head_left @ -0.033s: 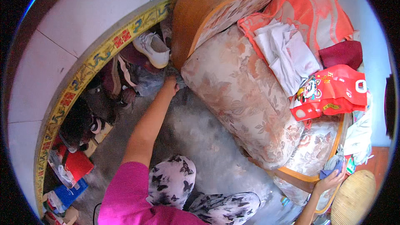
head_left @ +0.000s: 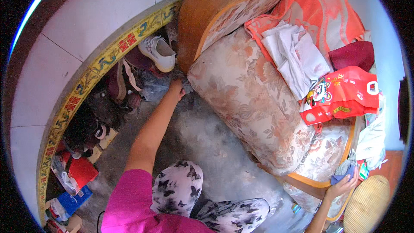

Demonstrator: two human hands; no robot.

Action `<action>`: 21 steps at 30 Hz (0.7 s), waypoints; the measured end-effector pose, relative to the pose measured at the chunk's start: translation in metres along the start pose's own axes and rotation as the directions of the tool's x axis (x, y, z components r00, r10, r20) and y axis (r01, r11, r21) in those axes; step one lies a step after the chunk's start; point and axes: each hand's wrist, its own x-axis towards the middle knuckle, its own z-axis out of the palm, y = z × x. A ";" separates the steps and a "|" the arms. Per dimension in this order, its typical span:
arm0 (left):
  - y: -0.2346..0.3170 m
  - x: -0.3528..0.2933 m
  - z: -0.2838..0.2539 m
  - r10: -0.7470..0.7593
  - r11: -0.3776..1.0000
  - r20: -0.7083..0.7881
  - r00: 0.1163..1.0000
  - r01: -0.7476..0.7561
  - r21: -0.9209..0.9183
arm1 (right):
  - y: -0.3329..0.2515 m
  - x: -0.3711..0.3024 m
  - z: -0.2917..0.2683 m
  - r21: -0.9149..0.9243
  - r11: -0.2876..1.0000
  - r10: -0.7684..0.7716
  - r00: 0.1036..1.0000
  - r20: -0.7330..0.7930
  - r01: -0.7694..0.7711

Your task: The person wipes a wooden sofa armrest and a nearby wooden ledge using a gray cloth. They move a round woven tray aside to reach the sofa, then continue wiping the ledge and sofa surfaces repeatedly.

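Note:
My left hand reaches far forward to the floor at the front corner of the floral sofa. Its fingers are closed on a grey cloth lying against the sofa's base. At the lower right, my right hand rests on the sofa's armrest and grips a crumpled blue-grey cloth. My pink sleeve and butterfly-print trousers fill the bottom of the view.
Several shoes, among them a white sneaker, lie along the tiled wall with its yellow patterned border. On the sofa are an orange blanket, folded white cloth and a red bag. A woven stool stands at the lower right.

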 end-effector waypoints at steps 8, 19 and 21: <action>0.117 -0.224 0.002 0.453 0.877 0.269 0.850 -0.480 0.039 | 0.008 -0.007 0.002 0.006 1.000 0.025 0.999 -0.025 -0.025; 0.223 -0.314 0.078 0.913 -0.407 0.271 -0.304 -0.715 0.568 | 0.003 -0.003 0.008 0.009 1.000 0.000 1.000 -0.022 0.001; 0.194 -0.313 0.074 0.931 -0.363 0.255 -0.260 -0.708 0.606 | 0.002 -0.004 0.006 0.025 1.000 0.008 0.999 -0.034 -0.007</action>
